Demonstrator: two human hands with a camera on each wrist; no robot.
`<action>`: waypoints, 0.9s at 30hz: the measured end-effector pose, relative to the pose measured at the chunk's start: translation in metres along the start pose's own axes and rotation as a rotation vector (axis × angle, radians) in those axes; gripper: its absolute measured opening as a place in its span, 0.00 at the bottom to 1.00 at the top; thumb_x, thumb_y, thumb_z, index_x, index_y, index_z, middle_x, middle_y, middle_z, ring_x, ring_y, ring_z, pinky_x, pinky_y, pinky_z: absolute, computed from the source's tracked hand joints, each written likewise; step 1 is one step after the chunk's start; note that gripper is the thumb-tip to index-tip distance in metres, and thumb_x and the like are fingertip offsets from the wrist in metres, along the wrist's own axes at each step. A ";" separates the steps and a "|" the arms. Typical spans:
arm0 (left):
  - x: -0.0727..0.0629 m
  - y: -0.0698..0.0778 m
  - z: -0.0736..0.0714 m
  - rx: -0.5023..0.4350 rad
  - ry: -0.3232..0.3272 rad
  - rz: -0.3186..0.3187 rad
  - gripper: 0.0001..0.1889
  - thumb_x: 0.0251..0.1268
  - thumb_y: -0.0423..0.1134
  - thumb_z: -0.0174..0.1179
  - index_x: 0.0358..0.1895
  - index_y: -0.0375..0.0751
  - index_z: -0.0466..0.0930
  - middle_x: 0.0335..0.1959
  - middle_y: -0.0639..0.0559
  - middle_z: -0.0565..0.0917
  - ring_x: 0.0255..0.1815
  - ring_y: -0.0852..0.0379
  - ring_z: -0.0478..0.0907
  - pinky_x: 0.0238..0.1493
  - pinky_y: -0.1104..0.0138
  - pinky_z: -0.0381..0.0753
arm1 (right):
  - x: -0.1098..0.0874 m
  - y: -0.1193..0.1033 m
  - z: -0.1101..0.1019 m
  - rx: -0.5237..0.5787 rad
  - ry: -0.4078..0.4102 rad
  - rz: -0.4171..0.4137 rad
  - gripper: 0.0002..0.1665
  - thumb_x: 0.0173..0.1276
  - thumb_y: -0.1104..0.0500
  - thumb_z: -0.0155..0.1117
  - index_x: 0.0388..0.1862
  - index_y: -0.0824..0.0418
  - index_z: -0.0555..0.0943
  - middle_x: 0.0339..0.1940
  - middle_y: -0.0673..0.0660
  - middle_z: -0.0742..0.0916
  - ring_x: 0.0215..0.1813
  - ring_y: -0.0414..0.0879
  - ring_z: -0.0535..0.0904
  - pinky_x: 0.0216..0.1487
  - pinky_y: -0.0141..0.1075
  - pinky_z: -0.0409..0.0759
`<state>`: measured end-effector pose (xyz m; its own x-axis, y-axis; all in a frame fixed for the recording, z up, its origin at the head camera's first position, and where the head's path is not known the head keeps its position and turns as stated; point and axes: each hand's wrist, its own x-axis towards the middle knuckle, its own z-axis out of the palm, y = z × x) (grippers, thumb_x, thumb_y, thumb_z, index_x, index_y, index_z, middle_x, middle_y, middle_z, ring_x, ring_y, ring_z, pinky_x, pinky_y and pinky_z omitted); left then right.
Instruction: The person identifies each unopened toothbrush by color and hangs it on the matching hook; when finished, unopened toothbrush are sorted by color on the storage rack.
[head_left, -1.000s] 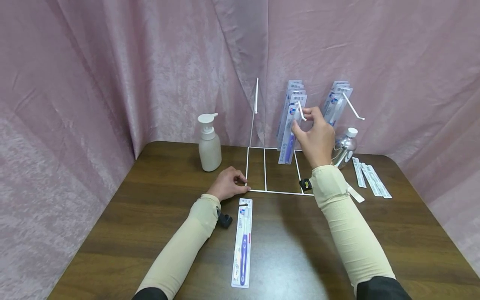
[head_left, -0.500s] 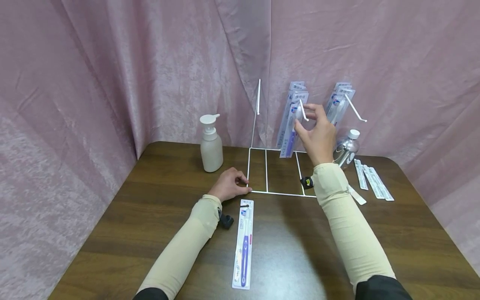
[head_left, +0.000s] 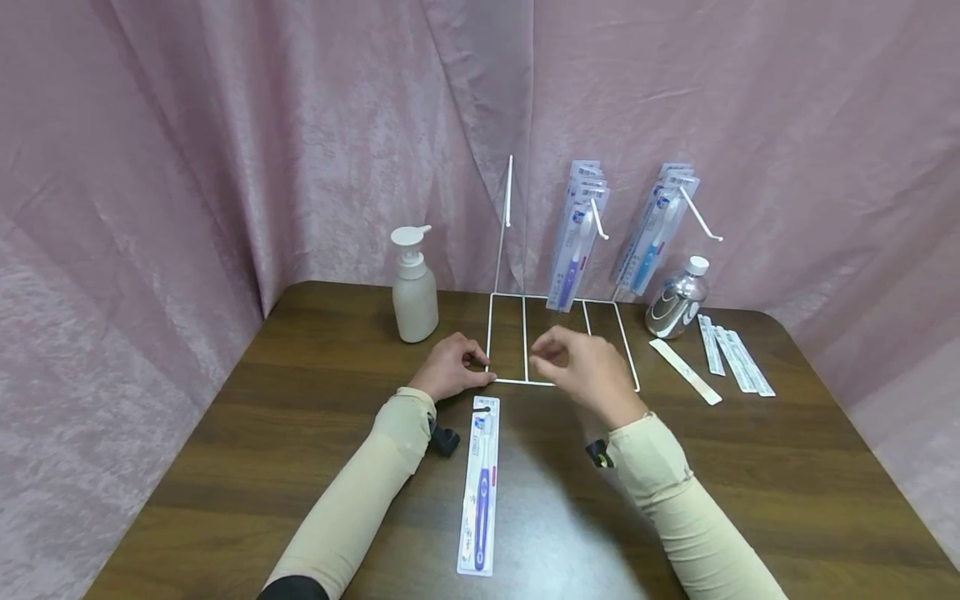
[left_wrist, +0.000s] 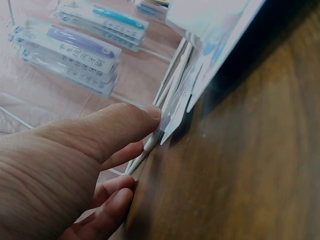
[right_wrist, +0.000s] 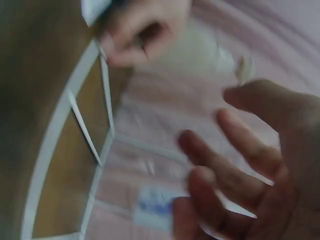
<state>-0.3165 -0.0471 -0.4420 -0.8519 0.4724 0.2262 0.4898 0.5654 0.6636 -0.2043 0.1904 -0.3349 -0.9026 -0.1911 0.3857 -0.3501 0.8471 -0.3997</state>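
Observation:
My left hand (head_left: 450, 367) pinches the front left corner of a white wire display rack (head_left: 525, 342); in the left wrist view the thumb (left_wrist: 125, 122) lies on the wire. My right hand (head_left: 588, 375) hovers over the rack's front rail, fingers loosely curved, holding nothing. In front of it lies a packaged purple toothbrush (head_left: 477, 487), face up on the table. Several packaged purple toothbrushes (head_left: 570, 258) hang on the middle hook, and packaged blue toothbrushes (head_left: 652, 246) on the right hook. The left hook (head_left: 509, 192) is bare.
A pump bottle (head_left: 415, 292) stands left of the rack. To the right is a silver bottle with a white cap (head_left: 677, 298), near several thin white packets (head_left: 738, 358) and one long strip (head_left: 686, 372). A pink curtain (head_left: 337, 150) hangs behind the table.
My right hand has let go of the front purple toothbrush pack on the middle hook and moved down and left toward the rack's front rail. The left hand stays at the corner.

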 end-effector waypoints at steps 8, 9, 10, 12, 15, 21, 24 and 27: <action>-0.001 -0.001 -0.002 0.009 0.004 0.006 0.11 0.55 0.45 0.81 0.37 0.48 0.89 0.38 0.54 0.80 0.40 0.57 0.75 0.46 0.63 0.77 | -0.036 -0.024 0.053 -0.142 -0.234 -0.128 0.22 0.64 0.45 0.79 0.52 0.54 0.87 0.28 0.50 0.88 0.29 0.47 0.83 0.27 0.46 0.79; -0.001 -0.001 -0.002 0.009 0.004 0.005 0.11 0.55 0.45 0.81 0.37 0.48 0.89 0.38 0.54 0.80 0.40 0.57 0.75 0.46 0.63 0.77 | -0.039 -0.027 0.057 -0.157 -0.231 -0.136 0.23 0.63 0.44 0.79 0.52 0.54 0.87 0.25 0.49 0.86 0.27 0.46 0.81 0.25 0.46 0.78; -0.002 -0.001 -0.002 0.008 0.003 0.004 0.11 0.55 0.45 0.81 0.37 0.48 0.89 0.38 0.54 0.80 0.41 0.57 0.75 0.46 0.62 0.77 | -0.042 -0.029 0.059 -0.171 -0.222 -0.139 0.23 0.63 0.44 0.79 0.51 0.54 0.87 0.23 0.48 0.84 0.26 0.46 0.80 0.25 0.46 0.77; -0.001 -0.001 -0.001 0.005 0.004 0.009 0.11 0.56 0.45 0.81 0.37 0.49 0.89 0.38 0.54 0.80 0.41 0.57 0.75 0.47 0.62 0.78 | -0.046 -0.031 0.064 -0.199 -0.199 -0.143 0.23 0.62 0.44 0.80 0.50 0.55 0.87 0.21 0.48 0.82 0.24 0.46 0.79 0.23 0.46 0.77; -0.001 -0.001 0.000 0.003 0.005 0.020 0.12 0.55 0.46 0.81 0.37 0.49 0.89 0.38 0.54 0.80 0.41 0.57 0.76 0.48 0.62 0.78 | -0.050 -0.036 0.068 -0.238 -0.171 -0.132 0.24 0.62 0.42 0.80 0.49 0.55 0.88 0.17 0.47 0.79 0.23 0.46 0.78 0.20 0.45 0.75; -0.001 -0.001 0.001 -0.015 0.008 0.018 0.12 0.55 0.46 0.82 0.37 0.49 0.89 0.40 0.53 0.81 0.42 0.56 0.77 0.49 0.62 0.79 | -0.054 -0.043 0.077 -0.304 -0.120 -0.121 0.24 0.61 0.39 0.80 0.48 0.52 0.89 0.16 0.51 0.81 0.24 0.53 0.83 0.17 0.45 0.74; -0.001 0.000 0.001 -0.027 0.007 0.014 0.12 0.55 0.46 0.82 0.37 0.48 0.89 0.40 0.52 0.81 0.43 0.56 0.77 0.49 0.61 0.79 | -0.055 -0.044 0.080 -0.337 -0.086 -0.129 0.23 0.60 0.38 0.80 0.46 0.50 0.89 0.16 0.50 0.81 0.23 0.52 0.82 0.15 0.44 0.73; -0.001 -0.001 0.001 -0.031 0.008 0.009 0.12 0.55 0.46 0.82 0.37 0.48 0.89 0.40 0.52 0.81 0.42 0.55 0.77 0.49 0.61 0.79 | -0.056 -0.044 0.082 -0.357 -0.062 -0.136 0.22 0.60 0.38 0.81 0.45 0.48 0.89 0.18 0.50 0.83 0.22 0.51 0.82 0.15 0.43 0.72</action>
<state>-0.3159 -0.0476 -0.4432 -0.8488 0.4721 0.2382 0.4919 0.5395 0.6833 -0.1588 0.1233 -0.4074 -0.8712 -0.3342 0.3596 -0.3686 0.9291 -0.0296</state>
